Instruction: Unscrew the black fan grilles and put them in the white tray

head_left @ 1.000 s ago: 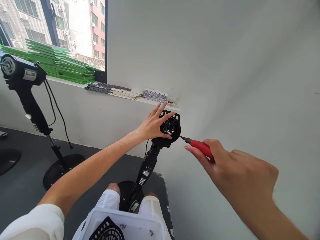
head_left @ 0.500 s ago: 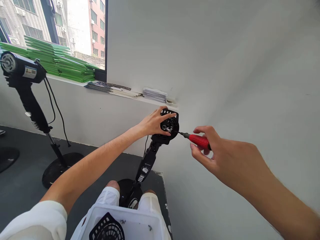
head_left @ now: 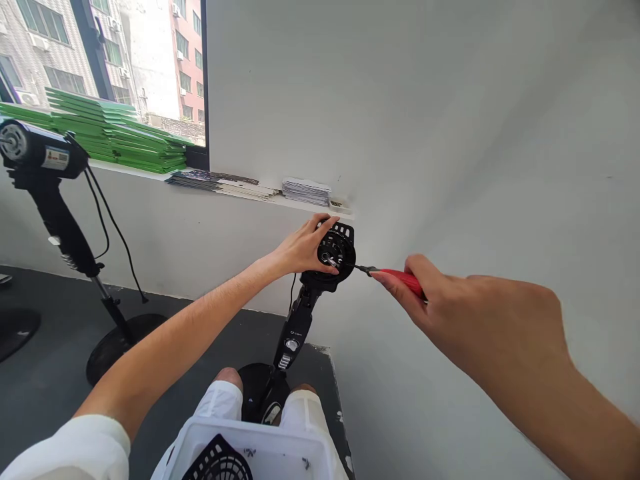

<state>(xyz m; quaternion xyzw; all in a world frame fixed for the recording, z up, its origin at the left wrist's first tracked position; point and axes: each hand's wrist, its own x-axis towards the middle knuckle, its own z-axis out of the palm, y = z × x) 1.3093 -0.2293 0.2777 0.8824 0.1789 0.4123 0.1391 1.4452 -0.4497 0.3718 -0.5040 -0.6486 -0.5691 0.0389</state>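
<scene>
A black stand fan's round head (head_left: 344, 250) faces me, its shaft pointing toward me. My left hand (head_left: 311, 248) grips the left side of that head, fingers on top and thumb low across the front. In my right hand (head_left: 440, 293) is a red-handled screwdriver (head_left: 406, 279), its thin tip reaching the right side of the fan head. Whether the tip sits in a screw cannot be made out. The fan's black neck (head_left: 295, 332) with a knob slopes down to a round base (head_left: 256, 381) between my legs.
A white tray (head_left: 270, 437) on my lap holds a black grille part (head_left: 220, 465) and small screws. Another bare fan (head_left: 63, 213) stands left. Green sheets (head_left: 125, 140) and paper stacks (head_left: 306, 191) line the sill; the wall is close on the right.
My right hand has turned on the screwdriver, its fingers now closed tighter round the handle. My left index finger has shifted upward on the fan head. The camera view has moved slightly.
</scene>
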